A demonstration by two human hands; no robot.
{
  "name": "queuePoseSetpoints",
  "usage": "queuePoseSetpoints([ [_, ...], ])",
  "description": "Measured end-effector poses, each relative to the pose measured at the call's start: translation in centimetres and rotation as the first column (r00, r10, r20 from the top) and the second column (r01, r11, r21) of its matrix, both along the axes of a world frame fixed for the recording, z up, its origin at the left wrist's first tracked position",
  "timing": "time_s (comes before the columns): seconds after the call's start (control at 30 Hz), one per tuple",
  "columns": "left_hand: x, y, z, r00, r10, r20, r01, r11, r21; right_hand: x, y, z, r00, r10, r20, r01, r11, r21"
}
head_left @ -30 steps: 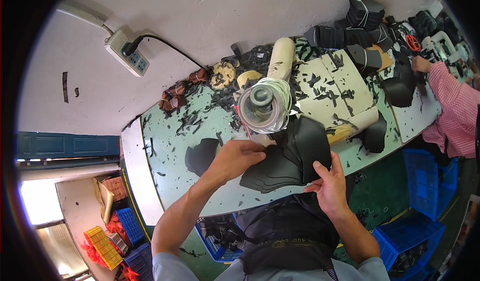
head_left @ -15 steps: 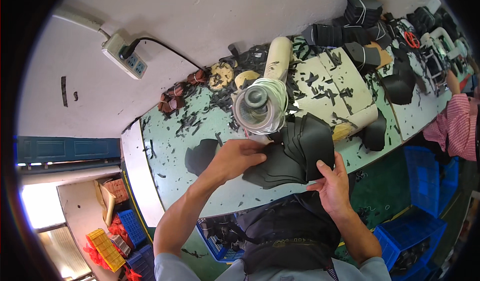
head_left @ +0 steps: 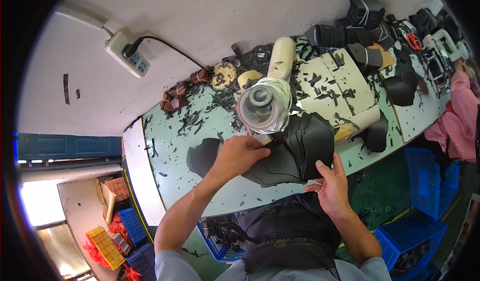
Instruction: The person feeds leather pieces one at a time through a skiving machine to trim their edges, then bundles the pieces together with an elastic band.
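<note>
A fanned stack of black leather-like cut pieces (head_left: pixel 316 136) lies at the front of the bench, below a machine head with a clear round guard (head_left: pixel 260 108). My right hand (head_left: pixel 331 183) grips the stack's right edge, with the thumb on top and the fingers partly hidden beneath. At the stack's left, my left hand (head_left: pixel 241 155) is closed, its thumb and fingertips pinching a black piece close to the machine. The fingertips' exact hold is partly hidden. Left of that hand, another dark piece (head_left: pixel 202 156) lies flat on the bench (head_left: pixel 175 181).
Black scraps litter the bench and the machine's pale cover (head_left: pixel 320 78). Tied black bundles (head_left: pixel 365 12) are stacked along the wall. A power strip (head_left: pixel 127 56) hangs at left. Blue crates (head_left: pixel 410 236) stand at lower right. Another person's pink checked sleeve (head_left: pixel 462 116) shows at far right.
The view has shifted slightly. My hands keep nearly the same places, while the stack's lower layers at left lie a little differently. At far right, the other person's sleeve has moved.
</note>
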State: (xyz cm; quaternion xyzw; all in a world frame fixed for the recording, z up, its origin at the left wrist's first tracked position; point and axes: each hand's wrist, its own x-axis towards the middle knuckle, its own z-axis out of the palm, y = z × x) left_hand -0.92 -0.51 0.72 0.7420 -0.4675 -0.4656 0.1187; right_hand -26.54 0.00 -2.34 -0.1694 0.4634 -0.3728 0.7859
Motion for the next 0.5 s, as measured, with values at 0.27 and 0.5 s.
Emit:
queuePoseSetpoints([
  [0.27,0.3,0.7,-1.2,0.871,0.113,-0.478,-0.171,0.982,-0.078,-1.0,-0.8,0.1,1.0,-0.007,-0.03,0.006,0.999,-0.034],
  [0.5,-0.9,-1.3,0.8,0.999,0.039,0.022,-0.041,0.995,0.092,0.0,-0.5,0.7,1.0,-0.012,-0.016,0.012,1.0,-0.021],
])
